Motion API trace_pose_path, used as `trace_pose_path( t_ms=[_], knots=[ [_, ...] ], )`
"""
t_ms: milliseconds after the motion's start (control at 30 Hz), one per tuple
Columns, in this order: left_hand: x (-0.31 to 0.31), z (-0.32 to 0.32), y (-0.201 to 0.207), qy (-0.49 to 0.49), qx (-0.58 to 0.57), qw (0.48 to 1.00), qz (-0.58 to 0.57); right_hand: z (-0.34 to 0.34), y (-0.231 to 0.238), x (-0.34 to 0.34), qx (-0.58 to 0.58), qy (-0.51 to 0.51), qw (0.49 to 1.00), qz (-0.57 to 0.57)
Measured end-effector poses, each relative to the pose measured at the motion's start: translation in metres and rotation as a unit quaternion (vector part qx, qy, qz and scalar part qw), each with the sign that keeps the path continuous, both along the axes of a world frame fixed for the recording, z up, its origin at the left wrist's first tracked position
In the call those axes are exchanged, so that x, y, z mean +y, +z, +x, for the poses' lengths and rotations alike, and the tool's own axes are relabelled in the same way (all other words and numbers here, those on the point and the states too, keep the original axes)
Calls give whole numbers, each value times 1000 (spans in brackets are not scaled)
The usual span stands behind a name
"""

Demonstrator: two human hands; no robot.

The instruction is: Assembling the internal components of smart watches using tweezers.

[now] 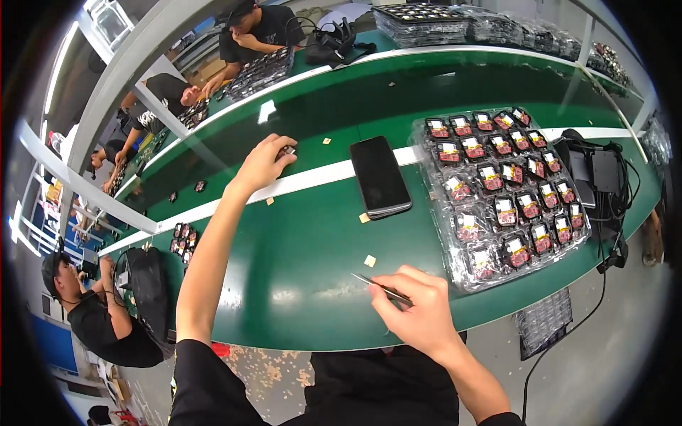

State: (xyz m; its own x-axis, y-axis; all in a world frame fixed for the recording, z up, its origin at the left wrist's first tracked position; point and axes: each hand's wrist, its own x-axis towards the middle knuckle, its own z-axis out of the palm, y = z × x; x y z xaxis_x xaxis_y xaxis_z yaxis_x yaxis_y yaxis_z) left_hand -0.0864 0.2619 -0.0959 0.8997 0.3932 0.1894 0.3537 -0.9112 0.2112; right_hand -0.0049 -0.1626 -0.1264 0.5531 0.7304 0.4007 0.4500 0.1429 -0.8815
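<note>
My left hand (264, 167) reaches out over the white rail (305, 180) at the far side of the bench. Its fingers are closed on a small dark part (286, 150), mostly covered by them. Over the near part of the green bench, my right hand (420, 307) grips a pair of metal tweezers (383, 289), tips toward the upper left. Just beyond those tips lies a small pale square piece (370, 260). Right of centre, a clear plastic tray (455, 264) holds several black-cased electronic modules (506, 211) with red boards and white labels.
A black phone (381, 176) lies between my left hand and the tray. Past the rail runs a green conveyor belt (320, 117). A black bag (148, 287) and loose modules (185, 240) sit at the left, cables and black boxes (604, 174) at the right. Co-workers sit along the line.
</note>
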Motion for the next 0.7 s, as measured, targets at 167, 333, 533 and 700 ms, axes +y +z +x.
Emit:
trace_pose_path(
  t_ms=[167, 333, 533, 700],
  knots=[
    [-41, -4, -2, -33, -63, 997, -38, 0, -1, 1, -6, -6, 1000, -4],
    [-149, -33, 14, -202, -17, 975, 93, 0, 4, -3, 6, -33, 999, 19],
    [-178, -67, 18, -145, 5, 985, 92, 2, 1, 2, -7, -40, 999, 16],
    [-162, -87, -4, -158, -50, 982, -94, 0, 0, 3, -13, -52, 999, -1]
  ],
)
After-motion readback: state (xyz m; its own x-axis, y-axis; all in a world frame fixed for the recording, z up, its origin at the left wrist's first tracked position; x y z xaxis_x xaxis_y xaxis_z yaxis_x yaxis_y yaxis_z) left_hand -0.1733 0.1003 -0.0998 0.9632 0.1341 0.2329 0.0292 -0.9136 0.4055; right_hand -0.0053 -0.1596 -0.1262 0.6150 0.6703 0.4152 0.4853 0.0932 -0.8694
